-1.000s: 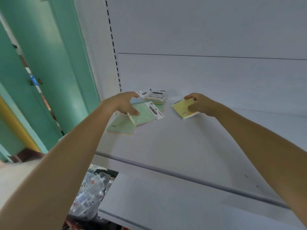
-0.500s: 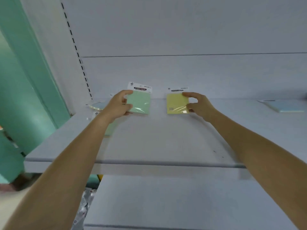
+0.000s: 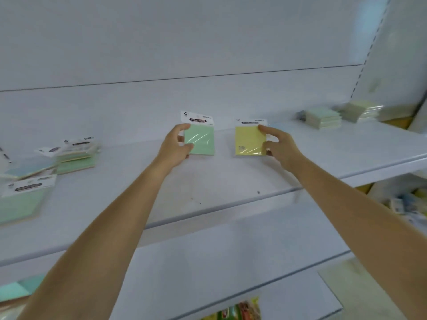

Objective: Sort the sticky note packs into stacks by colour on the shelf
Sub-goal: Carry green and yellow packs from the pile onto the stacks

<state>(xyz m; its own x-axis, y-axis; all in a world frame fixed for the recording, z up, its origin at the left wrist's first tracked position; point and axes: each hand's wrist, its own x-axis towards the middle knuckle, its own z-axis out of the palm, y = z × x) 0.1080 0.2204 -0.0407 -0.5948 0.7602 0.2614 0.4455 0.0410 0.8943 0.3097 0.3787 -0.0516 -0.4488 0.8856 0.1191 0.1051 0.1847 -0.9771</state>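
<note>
At frame centre the left hand (image 3: 175, 146) pinched a green pack (image 3: 201, 139) and the right hand (image 3: 277, 144) a yellow pack (image 3: 249, 140). Both were upright above the shelf (image 3: 208, 181), faces showing, likely to match colours against the blurred stacks (image 3: 323, 117) at upper right, seemingly green and yellow.

Even, soft, bright light, faint shadows, motion blur toward left and right edges, wide-angle bending of straight lines
</note>
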